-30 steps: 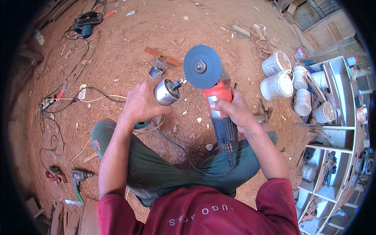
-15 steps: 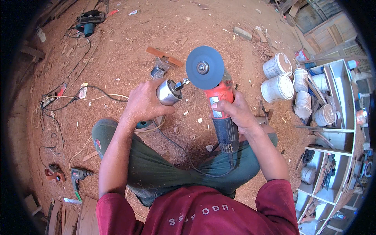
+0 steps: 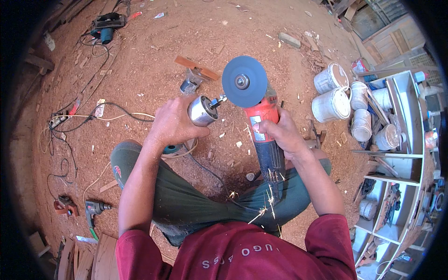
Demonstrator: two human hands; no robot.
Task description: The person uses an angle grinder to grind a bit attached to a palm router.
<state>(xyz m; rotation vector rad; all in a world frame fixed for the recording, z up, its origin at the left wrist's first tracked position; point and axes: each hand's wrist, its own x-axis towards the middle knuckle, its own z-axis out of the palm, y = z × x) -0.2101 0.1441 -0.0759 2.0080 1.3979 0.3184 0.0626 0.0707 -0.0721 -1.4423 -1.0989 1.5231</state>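
Observation:
My left hand (image 3: 172,121) is closed round a silver cylindrical tool body (image 3: 200,112), whose short shank and bit (image 3: 216,102) point right to the rim of the angle grinder's grey disc (image 3: 241,80). My right hand (image 3: 284,135) grips the grinder's red and black body (image 3: 266,154), thumb lying on its side. Bright sparks (image 3: 268,198) fly downward toward my lap, over the grinder's cord. Whether bit and disc actually touch is hard to make out.
A circular saw (image 3: 106,32) lies back left, cords across the floor, a drill (image 3: 95,210) lower left beside wood offcuts (image 3: 105,259). Ahead lie an orange-brown board (image 3: 196,65) and a clear-based tool (image 3: 191,84). White buckets (image 3: 330,105) and shelving (image 3: 392,177) stand at right.
Sparks now appear below the disc where none showed before. Both hands, with the tool body and grinder, have shifted very slightly right in the picture; both grips look the same.

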